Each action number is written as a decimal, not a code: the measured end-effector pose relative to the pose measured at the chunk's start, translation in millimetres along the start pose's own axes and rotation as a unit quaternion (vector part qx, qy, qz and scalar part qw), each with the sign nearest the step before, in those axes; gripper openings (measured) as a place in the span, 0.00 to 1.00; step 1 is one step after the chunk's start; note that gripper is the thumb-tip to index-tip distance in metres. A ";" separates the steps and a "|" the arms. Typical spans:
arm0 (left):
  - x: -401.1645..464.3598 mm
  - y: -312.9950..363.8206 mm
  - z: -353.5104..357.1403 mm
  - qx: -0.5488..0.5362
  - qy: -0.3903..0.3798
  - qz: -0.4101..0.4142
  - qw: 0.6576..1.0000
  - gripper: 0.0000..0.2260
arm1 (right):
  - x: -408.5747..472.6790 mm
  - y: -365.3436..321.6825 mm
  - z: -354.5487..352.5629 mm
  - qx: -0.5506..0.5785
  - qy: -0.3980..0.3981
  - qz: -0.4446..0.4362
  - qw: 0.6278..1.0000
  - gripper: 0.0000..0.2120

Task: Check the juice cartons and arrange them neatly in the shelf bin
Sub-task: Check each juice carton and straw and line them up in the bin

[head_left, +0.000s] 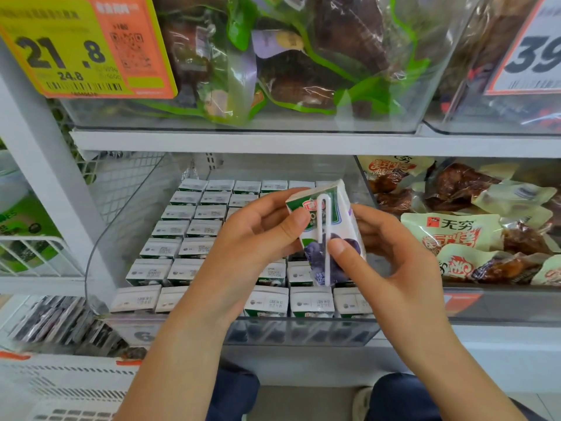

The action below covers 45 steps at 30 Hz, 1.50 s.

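Grape juice carton (329, 235) tilted above clear shelf bin (127, 208), left hand (255, 238) and right hand (391, 256) both grasping it with curled fingers, hiding some packed cartons (188, 232) in rows below, snack packets (464, 226) in right bin, yellow price tag (76, 47) above.

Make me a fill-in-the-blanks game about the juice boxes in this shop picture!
1. Both hands hold one carton above the clear ____.
2. A white ____ is stuck to the front of the carton.
3. The fruit pictured on the carton is coloured ____.
4. The yellow price tag up on the left shows 21.____.

Missing words: bin; straw; purple; 8
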State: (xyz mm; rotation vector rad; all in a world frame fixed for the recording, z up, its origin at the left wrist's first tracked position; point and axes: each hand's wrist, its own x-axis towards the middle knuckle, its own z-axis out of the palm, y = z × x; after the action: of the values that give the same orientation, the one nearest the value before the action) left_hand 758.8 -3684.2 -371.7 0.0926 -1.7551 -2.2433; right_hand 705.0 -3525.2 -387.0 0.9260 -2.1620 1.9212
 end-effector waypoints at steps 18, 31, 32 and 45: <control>-0.3 -4.5 0.8 0.118 0.020 -0.018 0.993 0.20 | 3.8 1.6 -3.7 0.045 0.010 0.057 0.997 0.12; 4.2 -4.3 -2.3 0.043 0.074 -0.130 0.988 0.25 | 2.6 0.3 -8.1 0.024 -0.082 0.047 0.995 0.22; 4.4 -4.4 -1.9 0.028 0.073 -0.138 0.987 0.24 | 2.6 0.2 -7.7 0.018 -0.077 0.048 0.996 0.22; 4.8 -5.0 -0.4 -0.031 0.072 -0.164 0.983 0.25 | 5.2 3.7 -8.7 -0.008 -0.006 0.043 0.999 0.15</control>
State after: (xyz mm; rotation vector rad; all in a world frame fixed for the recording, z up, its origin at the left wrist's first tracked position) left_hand 753.4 -3684.8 -375.9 0.5534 -1.6921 -2.4405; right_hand 696.2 -3518.9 -386.2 0.8574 -2.2549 1.9384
